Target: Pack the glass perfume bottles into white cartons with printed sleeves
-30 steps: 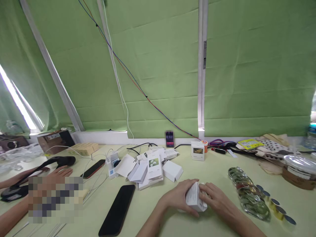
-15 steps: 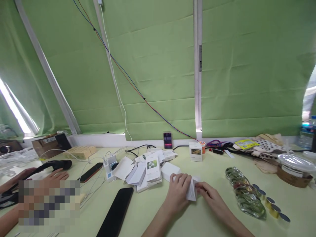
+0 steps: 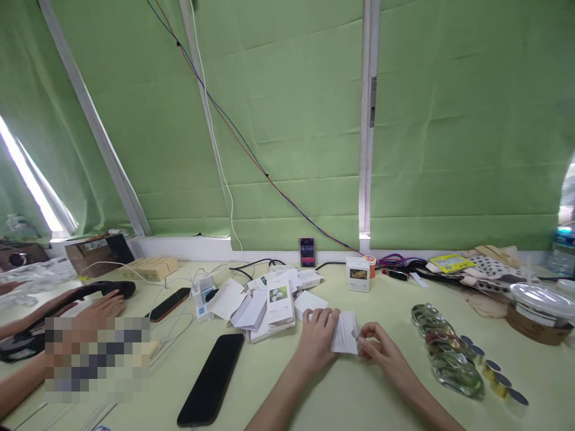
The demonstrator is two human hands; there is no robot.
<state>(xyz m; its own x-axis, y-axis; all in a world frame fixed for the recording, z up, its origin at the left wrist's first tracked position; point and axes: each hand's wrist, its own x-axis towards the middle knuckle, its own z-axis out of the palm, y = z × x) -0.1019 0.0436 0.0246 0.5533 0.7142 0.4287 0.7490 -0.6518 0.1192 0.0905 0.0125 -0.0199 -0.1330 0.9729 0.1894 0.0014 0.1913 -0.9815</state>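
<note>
A small white paper box with fine printed text faces me near the front middle of the table. My left hand is closed over its left side, fingers curled across the top. At the box's right edge, the thumb and fingers of my right hand pinch together by a rounded notch, touching the card. Just behind my left hand lies another plain white box. A pile of white boxes, one with a flower-picture box on top, spreads to the left of it.
To the right are a row of clear-wrapped packets and several small gold tins. A black phone lies left of my arm. A picture box stands behind. At far left, a co-worker's hand rests beside a black handheld device.
The held box has turned so its printed face shows broader and flatter. My right hand stays at its right edge. The whole view has shifted slightly.
</note>
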